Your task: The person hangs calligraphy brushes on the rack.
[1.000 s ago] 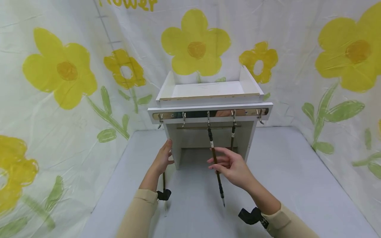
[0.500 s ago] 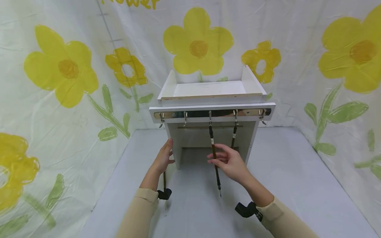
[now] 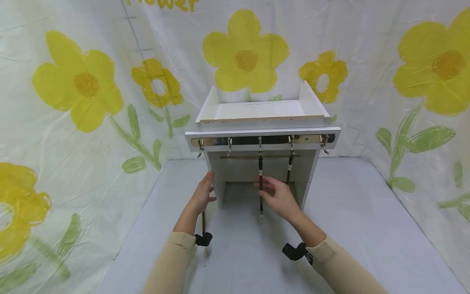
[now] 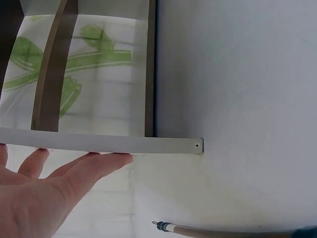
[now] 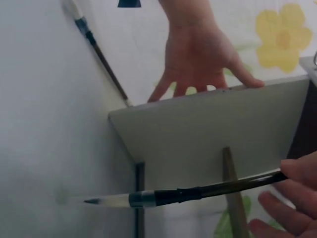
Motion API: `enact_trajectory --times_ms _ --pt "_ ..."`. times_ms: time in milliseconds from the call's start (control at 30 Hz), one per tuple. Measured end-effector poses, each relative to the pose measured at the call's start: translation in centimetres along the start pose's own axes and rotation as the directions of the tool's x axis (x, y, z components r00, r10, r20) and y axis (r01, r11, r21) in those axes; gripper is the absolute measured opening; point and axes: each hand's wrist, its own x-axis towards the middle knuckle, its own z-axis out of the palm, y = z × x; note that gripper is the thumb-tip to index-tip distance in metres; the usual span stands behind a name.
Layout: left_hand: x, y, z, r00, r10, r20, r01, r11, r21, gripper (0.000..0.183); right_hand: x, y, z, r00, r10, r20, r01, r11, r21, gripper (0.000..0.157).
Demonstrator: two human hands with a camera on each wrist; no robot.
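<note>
Flowered backdrop (image 3: pixel 191 53) behind, 1 brush (image 3: pixel 260 166) hangs tip-down inside the right grip (image 3: pixel 279 199).

Bright head view, dimmer wrist views, soft shadows on table (image 3: pixel 367 220)

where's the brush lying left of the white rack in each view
Head: brush low, left of centre, partly hidden.
Left wrist: brush along the bottom edge, right half.
Right wrist: brush upper left, slanting down to the right.
Shared landmark: the left hand, touching the side of the white rack.
</note>
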Motion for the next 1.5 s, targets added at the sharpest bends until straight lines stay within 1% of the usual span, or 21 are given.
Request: enact_trajectory --times_ms 167,300,400,467,567,600,700,767,800,833,867,900,933,1033,1133,1167,1233,1300,1367,1400,1500 --pt "0.1 -0.1 0.1 1.0 0.0 -0.007 0.0 1.0 -0.008 0.086 -1.4 -0.9 -1.0 0.995 -0.091 -0.052 0.082 0.986 -0.142 0.047" --pt "0.3 -0.3 0.0 1.0 0.0 -0.003 0.0 1.0 -0.007 0.086 -2.9 -2.0 -2.1 0.985 -0.157 -0.074 0.145 0.978 -0.152 0.051" --pt "0.5 -0.3 -0.1 1.0 -0.007 0.009 0.007 1.0 -0.003 0.084 -3.7 -3.0 -3.4 0.973 -0.195 -0.125 0.178 0.975 -0.132 0.05" --pt "0.5 -0.2 -0.1 1.0 -0.018 0.02 0.018 1.0 -0.006 0.083 -4.0 -3.5 -4.4 0.955 -0.23 -0.185 0.21 0.97 -0.124 0.047" --pt "0.1 0.5 -0.1 0.999 -0.033 0.033 0.034 0.999 -0.01 0.08 -3.9 -3.5 -6.2 0.911 -0.275 -0.306 0.255 0.961 -0.105 0.04" --pt "-0.2 0.9 -0.1 0.999 -0.036 0.037 0.036 0.999 -0.011 0.08 -3.7 -3.4 -6.8 0.891 -0.287 -0.353 0.267 0.958 -0.104 0.038" --pt "-1.1 2.0 0.1 0.998 -0.041 0.047 0.042 0.999 -0.011 0.079 -3.2 -2.9 -8.7 0.816 -0.306 -0.491 0.284 0.951 -0.121 0.032" --pt "-1.7 2.7 0.3 0.998 -0.043 0.05 0.044 0.999 -0.014 0.079 -2.9 -2.3 -9.9 0.767 -0.295 -0.569 0.259 0.955 -0.146 0.029" --pt "-1.8 2.8 0.3 0.998 -0.045 0.051 0.046 0.999 -0.014 0.079 -2.7 -1.9 -10.4 0.748 -0.28 -0.602 0.237 0.96 -0.151 0.028" --pt "-2.0 2.9 0.3 0.998 -0.047 0.052 0.048 0.999 -0.016 0.078 -2.5 -1.5 -10.9 0.735 -0.257 -0.628 0.212 0.966 -0.147 0.027" --pt "-2.0 3.0 0.3 0.998 -0.047 0.052 0.048 0.999 -0.019 0.078 -2.3 -1.2 -11.3 0.729 -0.225 -0.647 0.187 0.974 -0.127 0.027" --pt "-2.1 3.1 0.3 0.998 -0.045 0.052 0.046 0.999 -0.019 0.078 -2.2 -0.7 -11.6 0.73 -0.194 -0.656 0.167 0.98 -0.105 0.027" --pt "-2.1 3.1 0.3 0.998 -0.044 0.053 0.045 0.999 -0.02 0.078 -2.0 -0.1 -11.9 0.74 -0.16 -0.654 0.151 0.986 -0.071 0.028" --pt "-2.1 3.1 0.1 0.998 -0.039 0.054 0.04 0.999 -0.024 0.077 -1.5 1.7 -12.2 0.797 -0.065 -0.601 0.139 0.987 0.078 0.033" --pt "-2.1 3.1 0.0 0.998 -0.036 0.058 0.037 0.999 -0.018 0.078 -1.1 3.8 -12.0 0.862 0.014 -0.506 0.119 0.966 0.23 0.039" --pt "-2.1 3.1 0.0 0.998 -0.036 0.059 0.038 0.999 -0.018 0.078 -1.0 4.5 -11.9 0.882 0.034 -0.469 0.102 0.96 0.262 0.042" --pt "-2.1 3.1 0.0 0.997 -0.033 0.063 0.034 0.999 -0.013 0.078 -0.9 5.7 -11.6 0.919 0.068 -0.387 0.053 0.955 0.293 0.048" --pt "-2.2 3.1 0.1 0.998 -0.03 0.062 0.031 0.999 -0.014 0.078 -0.8 6.8 -11.4 0.948 0.106 -0.299 -0.007 0.949 0.314 0.053" --pt "-2.2 3.1 0.2 0.998 -0.026 0.061 0.027 1.0 -0.014 0.077 -0.7 7.7 -11.1 0.967 0.132 -0.22 -0.057 0.946 0.32 0.058" --pt "-1.8 2.7 0.1 0.998 -0.027 0.058 0.028 1.0 -0.013 0.077 -0.7 8.1 -11.0 0.971 0.143 -0.192 -0.077 0.946 0.314 0.06" --pt "-0.9 1.5 0.0 0.999 -0.02 0.05 0.02 1.0 -0.004 0.077 -0.7 9.0 -10.5 0.976 0.154 -0.152 -0.106 0.953 0.284 0.061"
